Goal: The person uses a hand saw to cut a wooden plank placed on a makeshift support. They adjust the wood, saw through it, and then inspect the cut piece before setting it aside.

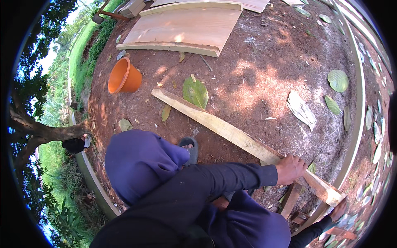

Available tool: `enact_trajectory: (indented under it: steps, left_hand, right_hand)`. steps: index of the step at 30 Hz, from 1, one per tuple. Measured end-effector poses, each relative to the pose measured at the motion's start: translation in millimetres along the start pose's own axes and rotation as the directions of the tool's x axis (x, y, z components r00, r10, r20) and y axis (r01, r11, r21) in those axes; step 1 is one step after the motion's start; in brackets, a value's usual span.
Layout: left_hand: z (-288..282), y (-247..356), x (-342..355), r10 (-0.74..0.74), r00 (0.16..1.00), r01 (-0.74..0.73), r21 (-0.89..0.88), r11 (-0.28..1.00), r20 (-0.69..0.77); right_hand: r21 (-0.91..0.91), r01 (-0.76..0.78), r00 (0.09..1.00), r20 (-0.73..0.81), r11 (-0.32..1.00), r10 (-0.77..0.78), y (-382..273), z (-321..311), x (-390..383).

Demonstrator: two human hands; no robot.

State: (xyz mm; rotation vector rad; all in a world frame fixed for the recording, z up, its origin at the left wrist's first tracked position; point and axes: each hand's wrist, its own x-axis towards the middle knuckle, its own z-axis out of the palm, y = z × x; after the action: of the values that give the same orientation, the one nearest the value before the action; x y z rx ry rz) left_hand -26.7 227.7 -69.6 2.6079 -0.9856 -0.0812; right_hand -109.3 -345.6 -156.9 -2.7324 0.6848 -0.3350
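A long, rough-edged pale board point(215, 128) lies diagonally before me, its right end by a low wooden rail point(351, 157). My left hand point(291, 169), reached across from the lower left, is closed over the board toward its right part. My right hand point(338, 208) grips the board's right end at the lower right, partly hidden by it. Short timber pieces point(291, 198) lie beneath the board near my hands. A grey sandal point(188, 153) on my foot shows beside my bent knee, which is covered in purple cloth.
An orange bucket point(124, 78) sits at upper left. Beyond lies a plywood panel point(178, 29) edged with battens, with a wooden-handled tool point(115, 16) beside it. Leaves point(338, 80) are scattered over the dirt. A tree trunk point(53, 132), grass and a low edging point(95, 186) run along the left.
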Motion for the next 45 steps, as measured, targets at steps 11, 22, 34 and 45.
enact_trajectory:
  steps: [11,22,34,45]
  left_hand:
    - [14,10,21,0.050,0.989,-0.035,-0.111,0.993,0.137]
    - [-22,-7,-9,0.020,0.999,-0.020,0.007,1.000,0.033]
    - [2,-33,-8,0.064,0.998,-0.061,-0.196,0.979,0.006]
    - [-15,-32,-13,0.031,0.998,-0.015,-0.275,0.961,0.056]
  right_hand:
    - [0.243,-0.142,0.969,-0.162,0.959,0.185,-88,-38,-25]
    - [0.096,-0.094,0.980,-0.165,0.991,0.109,-266,-38,-225]
    - [-0.201,-0.155,0.973,0.136,0.967,0.184,-260,0,-325]
    - [0.148,-0.018,1.000,-0.012,0.989,0.020,-360,51,-295]
